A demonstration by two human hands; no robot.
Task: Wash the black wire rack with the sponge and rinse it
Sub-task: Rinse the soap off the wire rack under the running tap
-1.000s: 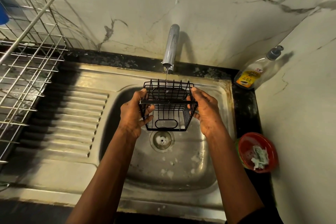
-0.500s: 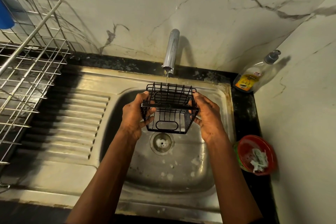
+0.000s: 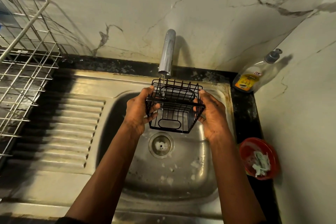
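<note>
Both hands, left [image 3: 139, 112] and right [image 3: 211, 114], grip black wire rack [image 3: 174, 107] under tap [image 3: 167, 52] (thin stream running).

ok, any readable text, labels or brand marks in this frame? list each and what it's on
Yellow label on the soap bottle: has print, too blurred to read.
White tag with red marks, just above that label: too small to read.
No text visible on the black wire rack, the faucet or the red bowl.
</note>
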